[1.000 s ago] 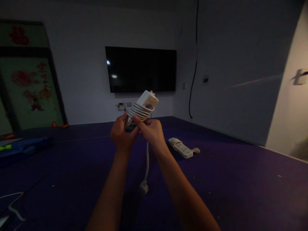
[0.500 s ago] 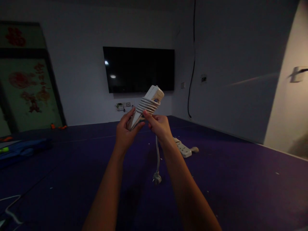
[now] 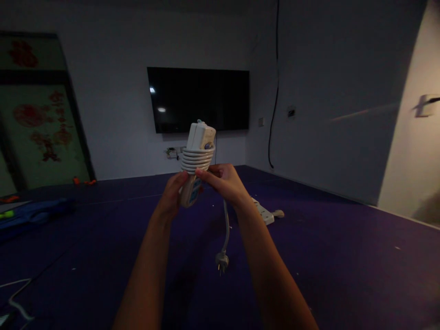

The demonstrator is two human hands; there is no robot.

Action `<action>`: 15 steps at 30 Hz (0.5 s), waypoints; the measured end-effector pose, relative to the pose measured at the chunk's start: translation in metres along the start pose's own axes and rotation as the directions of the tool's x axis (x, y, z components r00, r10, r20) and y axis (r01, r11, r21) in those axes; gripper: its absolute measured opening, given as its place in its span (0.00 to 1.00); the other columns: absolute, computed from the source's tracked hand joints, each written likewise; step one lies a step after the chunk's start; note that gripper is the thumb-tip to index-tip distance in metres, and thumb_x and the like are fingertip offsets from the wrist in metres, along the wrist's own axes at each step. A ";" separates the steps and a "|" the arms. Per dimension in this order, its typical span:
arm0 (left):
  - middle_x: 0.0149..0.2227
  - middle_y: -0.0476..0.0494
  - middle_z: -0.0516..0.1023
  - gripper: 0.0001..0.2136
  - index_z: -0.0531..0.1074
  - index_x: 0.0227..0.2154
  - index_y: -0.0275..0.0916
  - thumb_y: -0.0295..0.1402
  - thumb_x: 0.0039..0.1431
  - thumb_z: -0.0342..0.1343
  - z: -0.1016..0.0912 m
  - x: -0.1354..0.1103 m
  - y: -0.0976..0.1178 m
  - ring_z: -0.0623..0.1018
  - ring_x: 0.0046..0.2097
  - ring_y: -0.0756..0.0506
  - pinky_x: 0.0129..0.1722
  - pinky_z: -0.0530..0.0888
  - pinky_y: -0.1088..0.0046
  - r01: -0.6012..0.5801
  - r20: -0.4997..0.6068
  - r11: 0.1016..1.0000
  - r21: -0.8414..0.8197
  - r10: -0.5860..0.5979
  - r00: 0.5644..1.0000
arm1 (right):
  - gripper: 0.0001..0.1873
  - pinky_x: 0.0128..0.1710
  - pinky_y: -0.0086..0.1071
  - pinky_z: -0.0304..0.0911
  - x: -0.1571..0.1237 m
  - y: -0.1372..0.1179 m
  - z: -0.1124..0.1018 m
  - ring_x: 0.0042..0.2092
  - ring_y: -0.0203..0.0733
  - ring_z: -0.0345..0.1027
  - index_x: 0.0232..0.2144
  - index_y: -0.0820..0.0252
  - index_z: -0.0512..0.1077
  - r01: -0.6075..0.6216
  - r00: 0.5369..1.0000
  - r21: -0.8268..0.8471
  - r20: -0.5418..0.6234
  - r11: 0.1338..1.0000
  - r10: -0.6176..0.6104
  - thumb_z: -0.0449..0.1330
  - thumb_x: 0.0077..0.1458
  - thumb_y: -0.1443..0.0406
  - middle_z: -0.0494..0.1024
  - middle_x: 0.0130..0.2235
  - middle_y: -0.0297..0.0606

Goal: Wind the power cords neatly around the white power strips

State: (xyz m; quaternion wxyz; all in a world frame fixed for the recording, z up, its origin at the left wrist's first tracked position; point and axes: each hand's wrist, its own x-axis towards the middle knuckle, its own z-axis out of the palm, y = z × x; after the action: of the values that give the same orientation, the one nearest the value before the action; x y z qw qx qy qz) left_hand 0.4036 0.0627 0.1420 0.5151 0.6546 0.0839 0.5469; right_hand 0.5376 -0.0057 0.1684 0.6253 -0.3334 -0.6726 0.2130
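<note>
A white power strip (image 3: 201,135) is held up in front of me, tilted slightly, its upper end toward the TV. Its white cord (image 3: 197,158) is wound in several turns around the middle. My left hand (image 3: 171,192) grips the strip's lower part from the left, thumb just under the coils. With thumb and fingers pinched, my right hand (image 3: 223,181) holds the cord at the lower edge of the coils. From there the loose cord end hangs down, with the plug (image 3: 222,261) dangling above the purple floor. The right hand's fingertips behind the strip are partly hidden.
A second white power strip (image 3: 264,212) lies on the purple floor (image 3: 343,266), partly behind my right forearm. A TV (image 3: 199,100) hangs on the far wall. Blue cloth (image 3: 37,211) lies at left; a white cable (image 3: 19,305) is at lower left. A black cable (image 3: 276,91) hangs on the right wall.
The wrapped power strip has turned more upright and shifted left, showing its blue socket face below the coils. My right hand has slid toward the lower edge of the coils; the plug swings slightly lower.
</note>
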 end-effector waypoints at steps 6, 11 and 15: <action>0.21 0.41 0.75 0.24 0.75 0.26 0.37 0.57 0.45 0.57 0.003 0.000 0.003 0.74 0.22 0.45 0.20 0.69 0.70 -0.052 -0.096 0.996 0.073 0.059 0.994 | 0.21 0.21 0.26 0.52 0.000 -0.004 0.003 0.21 0.29 0.57 0.23 0.63 0.74 -0.055 0.998 -0.007 -0.017 0.998 0.055 0.64 0.45 0.49 0.69 0.20 0.32; 0.18 0.45 0.73 0.22 0.73 0.20 0.37 0.54 0.40 0.62 0.011 -0.003 0.012 0.70 0.19 0.50 0.17 0.64 0.74 -0.124 -0.211 0.980 0.153 0.155 0.965 | 0.24 0.20 0.26 0.47 0.004 0.006 -0.001 0.20 0.28 0.54 0.23 0.64 0.74 -0.117 0.991 -0.168 -0.090 0.979 0.103 0.63 0.45 0.47 0.66 0.18 0.30; 0.20 0.44 0.75 0.21 0.74 0.23 0.37 0.53 0.38 0.62 0.007 0.000 0.010 0.71 0.20 0.50 0.19 0.67 0.74 -0.116 -0.264 0.989 0.092 0.137 0.955 | 0.25 0.20 0.26 0.48 0.004 0.011 -0.007 0.19 0.29 0.55 0.24 0.65 0.73 -0.178 0.983 -0.213 -0.089 0.961 0.162 0.60 0.48 0.47 0.65 0.17 0.30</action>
State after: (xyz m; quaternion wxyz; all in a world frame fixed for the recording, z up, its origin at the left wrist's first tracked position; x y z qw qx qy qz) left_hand 0.4046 0.0536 0.1503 0.4378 0.5969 0.1317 0.6593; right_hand 0.5467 0.0039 0.1646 0.5874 -0.4645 -0.6384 0.1780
